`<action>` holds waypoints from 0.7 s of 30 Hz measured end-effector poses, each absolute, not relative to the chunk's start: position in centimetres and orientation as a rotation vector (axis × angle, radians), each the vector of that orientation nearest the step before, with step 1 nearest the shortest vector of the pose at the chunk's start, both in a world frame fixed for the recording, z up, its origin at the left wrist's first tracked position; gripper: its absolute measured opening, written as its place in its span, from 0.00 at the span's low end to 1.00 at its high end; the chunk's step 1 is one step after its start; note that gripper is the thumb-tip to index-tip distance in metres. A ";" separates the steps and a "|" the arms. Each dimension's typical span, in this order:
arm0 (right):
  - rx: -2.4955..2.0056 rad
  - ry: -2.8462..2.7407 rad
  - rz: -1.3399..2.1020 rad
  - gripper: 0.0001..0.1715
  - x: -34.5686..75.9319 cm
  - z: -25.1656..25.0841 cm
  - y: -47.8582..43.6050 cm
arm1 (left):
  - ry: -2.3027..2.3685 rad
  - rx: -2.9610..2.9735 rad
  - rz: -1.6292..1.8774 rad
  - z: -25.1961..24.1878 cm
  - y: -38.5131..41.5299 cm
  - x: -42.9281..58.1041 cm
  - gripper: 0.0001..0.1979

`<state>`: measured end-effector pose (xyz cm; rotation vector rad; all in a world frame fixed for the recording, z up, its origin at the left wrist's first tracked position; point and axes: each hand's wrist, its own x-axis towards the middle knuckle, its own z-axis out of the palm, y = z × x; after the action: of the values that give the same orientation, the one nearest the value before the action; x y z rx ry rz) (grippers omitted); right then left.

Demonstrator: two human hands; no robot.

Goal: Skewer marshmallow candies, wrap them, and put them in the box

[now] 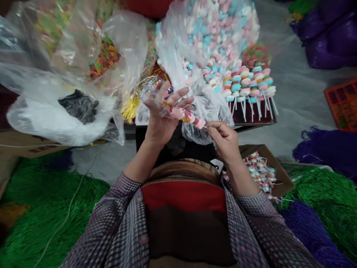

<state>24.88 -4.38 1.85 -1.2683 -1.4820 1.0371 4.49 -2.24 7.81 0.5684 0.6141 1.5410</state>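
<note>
1. The person's right hand (224, 139) is raised at chest height with its fingers curled; thumb and forefinger pinch the thin white stick of a candy skewer (185, 116).
2. The left hand (164, 111) is held up at 11 o'clock from the right hand, palm toward the camera and fingers spread; the far end of the skewer lies across its fingers, inside a small clear wrapper (156, 97), so the skewer slants between both hands, just in front of the table edge.
3. Both forearms come out of checked sleeves (117, 216) and angle inward. Open room for moving is narrow, since bags and piles crowd every side.
4. At 4 o'clock from the right hand, just beside the wrist, an open cardboard box (281, 175) holds wrapped candies.
5. Green tinsel (41, 208) spreads at 8 o'clock and again at 4 o'clock, with purple tinsel (329, 149) at 3 o'clock.
6. Beyond the hands, the dark table (251, 120) bears a clear bag (217, 44) of pink, blue and white candy skewers at 1 o'clock; a row of them lies outside it, sticks overhanging the table's near edge.
7. At 10 o'clock a crumpled clear bag holds a black lump (79, 106); behind it, bags of orange and green sweets (104, 59).
8. An orange crate (341, 104) sits on the floor at 2 o'clock.
</note>
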 end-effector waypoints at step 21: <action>-0.939 -0.918 1.767 0.25 19.2 3.1 -5.4 | 0.886 0.505 1.482 7.3 -2.8 6.3 0.14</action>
<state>19.21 -5.45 3.15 -0.9390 -0.9179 1.7671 6.29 -2.84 7.25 0.5051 0.8856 1.4822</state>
